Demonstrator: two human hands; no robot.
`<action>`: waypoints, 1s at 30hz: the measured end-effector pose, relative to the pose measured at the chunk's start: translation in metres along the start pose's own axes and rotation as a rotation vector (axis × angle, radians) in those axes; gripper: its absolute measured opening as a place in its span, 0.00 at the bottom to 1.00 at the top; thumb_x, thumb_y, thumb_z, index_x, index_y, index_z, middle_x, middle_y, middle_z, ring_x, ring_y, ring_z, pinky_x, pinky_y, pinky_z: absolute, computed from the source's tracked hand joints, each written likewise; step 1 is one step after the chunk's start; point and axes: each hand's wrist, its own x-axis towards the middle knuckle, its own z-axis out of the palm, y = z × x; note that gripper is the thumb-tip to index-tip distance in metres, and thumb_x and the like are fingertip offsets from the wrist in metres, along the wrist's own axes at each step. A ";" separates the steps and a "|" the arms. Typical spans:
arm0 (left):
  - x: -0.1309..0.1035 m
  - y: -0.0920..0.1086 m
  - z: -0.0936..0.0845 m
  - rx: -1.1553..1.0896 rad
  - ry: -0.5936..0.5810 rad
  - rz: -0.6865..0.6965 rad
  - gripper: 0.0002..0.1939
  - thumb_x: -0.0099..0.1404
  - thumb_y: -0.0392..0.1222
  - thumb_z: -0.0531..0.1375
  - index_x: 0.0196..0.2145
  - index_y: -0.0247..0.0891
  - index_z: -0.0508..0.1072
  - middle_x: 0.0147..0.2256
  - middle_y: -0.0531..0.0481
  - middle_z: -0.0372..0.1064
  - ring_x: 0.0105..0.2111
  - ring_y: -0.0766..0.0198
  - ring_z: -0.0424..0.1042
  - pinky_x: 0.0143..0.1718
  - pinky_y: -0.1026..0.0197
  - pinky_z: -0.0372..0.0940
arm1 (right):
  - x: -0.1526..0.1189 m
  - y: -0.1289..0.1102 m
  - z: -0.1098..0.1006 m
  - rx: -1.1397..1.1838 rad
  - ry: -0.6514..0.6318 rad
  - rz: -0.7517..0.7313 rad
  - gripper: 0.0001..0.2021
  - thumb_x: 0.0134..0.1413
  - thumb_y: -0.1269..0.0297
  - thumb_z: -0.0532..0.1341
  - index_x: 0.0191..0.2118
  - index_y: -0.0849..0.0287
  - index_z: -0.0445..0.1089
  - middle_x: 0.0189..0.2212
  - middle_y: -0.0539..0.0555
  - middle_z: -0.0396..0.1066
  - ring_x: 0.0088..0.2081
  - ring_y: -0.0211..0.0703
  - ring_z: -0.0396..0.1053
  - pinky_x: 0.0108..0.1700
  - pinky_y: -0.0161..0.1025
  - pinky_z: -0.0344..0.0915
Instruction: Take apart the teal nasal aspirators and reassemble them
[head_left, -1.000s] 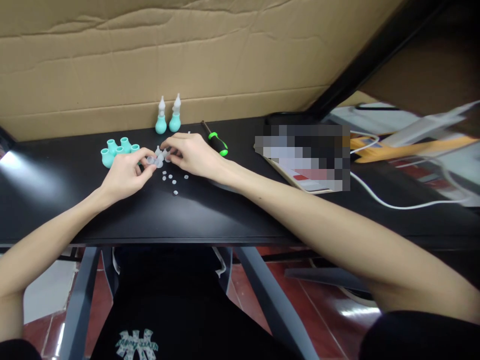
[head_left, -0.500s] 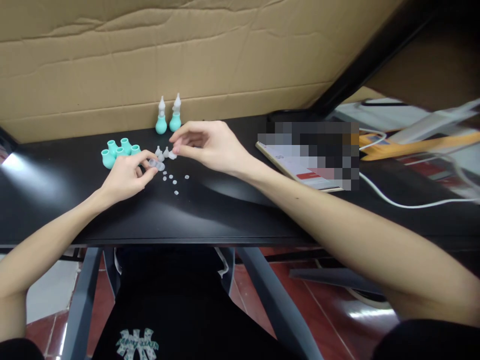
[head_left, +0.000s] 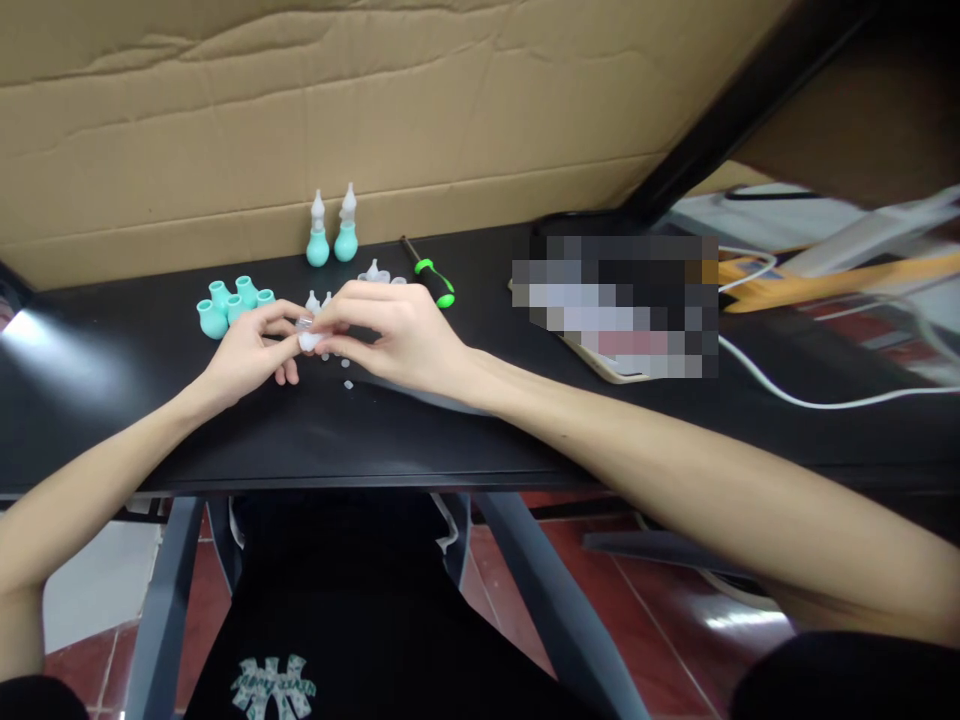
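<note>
My left hand (head_left: 253, 348) pinches a small translucent plastic piece (head_left: 307, 341) between thumb and fingers. From the other side, my right hand (head_left: 409, 325) has its fingertips closed on the same piece, or on a second clear part against it; the fingers hide which. Just behind the hands stand translucent pointed tips (head_left: 313, 300), partly covered. A few tiny clear discs (head_left: 348, 385) lie on the black table in front of them. Beside my left hand is a cluster of several open teal rubber bulbs (head_left: 214, 318).
Two bulb aspirators (head_left: 318, 245) with clear tips stand upright near the cardboard wall (head_left: 420, 110). A screwdriver (head_left: 427, 275) with a green and black handle lies behind my right hand, near more clear parts (head_left: 381, 275). A blurred-out flat object and a white cable (head_left: 795, 402) lie to the right.
My right hand has moved left and down from the clear tips to meet my left hand at the plastic piece. The screwdriver and clear parts behind it now show.
</note>
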 end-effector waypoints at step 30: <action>-0.004 -0.002 -0.003 -0.168 0.073 -0.078 0.25 0.64 0.48 0.77 0.52 0.36 0.75 0.34 0.46 0.84 0.33 0.57 0.87 0.28 0.69 0.78 | -0.014 0.001 0.008 -0.233 -0.014 -0.104 0.12 0.77 0.70 0.58 0.58 0.55 0.75 0.43 0.55 0.75 0.39 0.42 0.74 0.40 0.39 0.74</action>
